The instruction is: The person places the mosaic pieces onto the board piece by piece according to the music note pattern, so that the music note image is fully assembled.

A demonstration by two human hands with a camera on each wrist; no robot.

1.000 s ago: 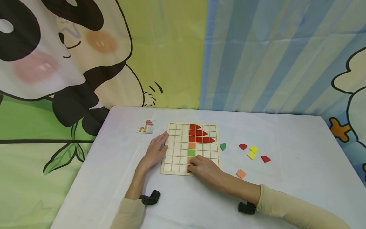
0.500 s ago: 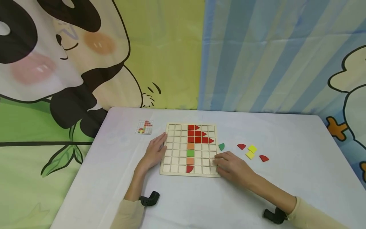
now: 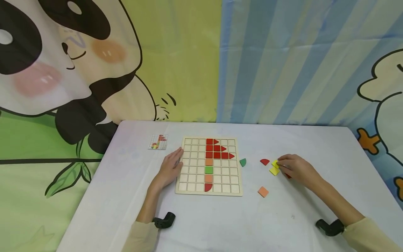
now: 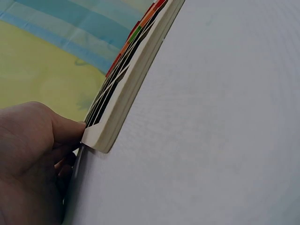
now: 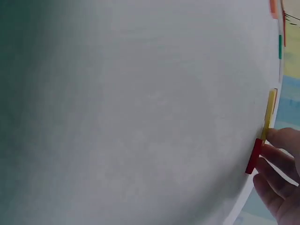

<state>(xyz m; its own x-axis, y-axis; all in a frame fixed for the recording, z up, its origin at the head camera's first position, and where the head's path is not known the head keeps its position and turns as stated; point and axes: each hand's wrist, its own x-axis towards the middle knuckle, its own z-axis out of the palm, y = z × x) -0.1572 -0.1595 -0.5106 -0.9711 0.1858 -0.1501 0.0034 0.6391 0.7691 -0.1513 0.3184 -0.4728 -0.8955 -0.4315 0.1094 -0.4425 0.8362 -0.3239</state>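
The pale wooden grid board [image 3: 192, 164] lies mid-table. On it, red squares [image 3: 209, 148] and red pointed pieces form three rows, above a column of orange, green and orange squares ending in a red quarter-circle [image 3: 208, 187]. My left hand [image 3: 170, 167] rests against the board's left edge; its thumb [image 4: 68, 130] touches the rim in the left wrist view. Right of the board, my right hand [image 3: 299, 169] pinches a corner of a yellow square tile [image 3: 275, 163] between thumb and index finger. A second yellow tile [image 3: 274, 171] lies beside it. A red piece [image 5: 253, 156] lies under my right fingers.
A small pattern card [image 3: 158, 142] lies left of the board's far corner. A green quarter-circle [image 3: 242, 162], a red quarter-circle [image 3: 264, 162] and an orange square [image 3: 263, 191] lie loose to the board's right. A printed curtain [image 3: 267, 63] hangs behind the table.
My right hand has let go of the red quarter-circle in the bottom row and moved right to the yellow tiles. My left hand has stayed at the board's edge.
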